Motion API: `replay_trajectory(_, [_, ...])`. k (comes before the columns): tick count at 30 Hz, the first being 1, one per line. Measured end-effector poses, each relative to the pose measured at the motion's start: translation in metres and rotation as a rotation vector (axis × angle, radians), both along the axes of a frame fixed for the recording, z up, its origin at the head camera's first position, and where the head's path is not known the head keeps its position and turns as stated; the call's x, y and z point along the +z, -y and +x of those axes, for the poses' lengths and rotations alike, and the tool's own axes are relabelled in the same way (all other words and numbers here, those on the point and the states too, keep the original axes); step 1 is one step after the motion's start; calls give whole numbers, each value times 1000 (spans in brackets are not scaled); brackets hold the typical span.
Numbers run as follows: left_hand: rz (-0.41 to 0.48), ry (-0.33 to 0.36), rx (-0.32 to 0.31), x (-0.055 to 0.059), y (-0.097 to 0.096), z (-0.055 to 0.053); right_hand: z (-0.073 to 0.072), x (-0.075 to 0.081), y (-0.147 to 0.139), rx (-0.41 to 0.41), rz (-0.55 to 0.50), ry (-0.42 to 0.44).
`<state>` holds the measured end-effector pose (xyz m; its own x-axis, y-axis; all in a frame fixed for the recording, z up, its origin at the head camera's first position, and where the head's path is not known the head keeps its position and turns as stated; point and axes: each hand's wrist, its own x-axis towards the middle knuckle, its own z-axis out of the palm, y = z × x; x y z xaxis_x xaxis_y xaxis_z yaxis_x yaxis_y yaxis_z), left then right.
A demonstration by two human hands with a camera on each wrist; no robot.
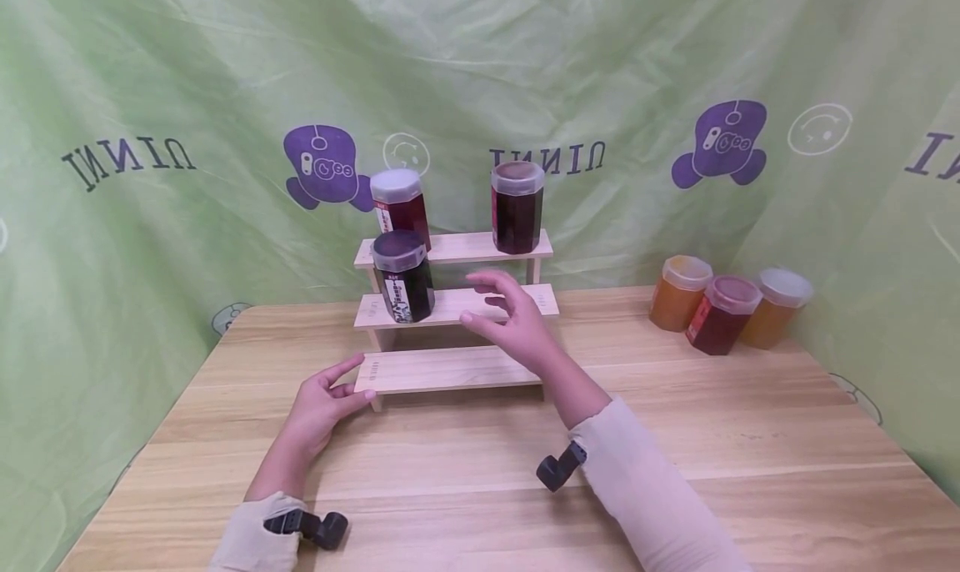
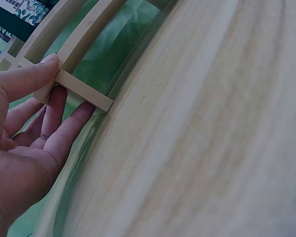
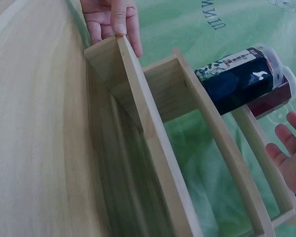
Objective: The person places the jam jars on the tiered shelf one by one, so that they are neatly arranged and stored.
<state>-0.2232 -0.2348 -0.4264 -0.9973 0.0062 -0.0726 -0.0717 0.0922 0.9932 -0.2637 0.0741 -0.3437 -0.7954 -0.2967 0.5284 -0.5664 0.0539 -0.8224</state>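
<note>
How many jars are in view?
6. Pale wooden stand: red faceted jar, dark red faceted jar on top; blackish faceted jar mid-tier. Wooden table, right: left amber faceted jar, crimson faceted jar, right amber faceted jar. Others may be hidden.

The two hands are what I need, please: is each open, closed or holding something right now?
Left hand: holding the lowest shelf by its left end.
Right hand: open, holding nothing.

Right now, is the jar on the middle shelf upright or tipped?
Upright: the jar stands base-down on the middle shelf, its lid on top.
</note>
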Motion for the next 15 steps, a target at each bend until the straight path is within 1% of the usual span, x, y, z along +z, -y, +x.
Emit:
replay_trajectory(5, [2, -3, -2, 0, -1, 0, 5, -7, -10, 19, -6, -6])
replay_trajectory(7, [3, -5, -2, 0, -1, -1, 12, -3, -13, 26, -13, 2])
replay_trajectory(12, [2, -12, 1, -1, 0, -1, 16, -8, -21, 18, -16, 0])
replay_trajectory(14, [0, -15, -1, -1, 0, -1, 12, -16, -24, 10, -15, -6])
replay_trajectory(15, [0, -15, -1, -1, 0, -1, 12, -17, -26, 8, -16, -5])
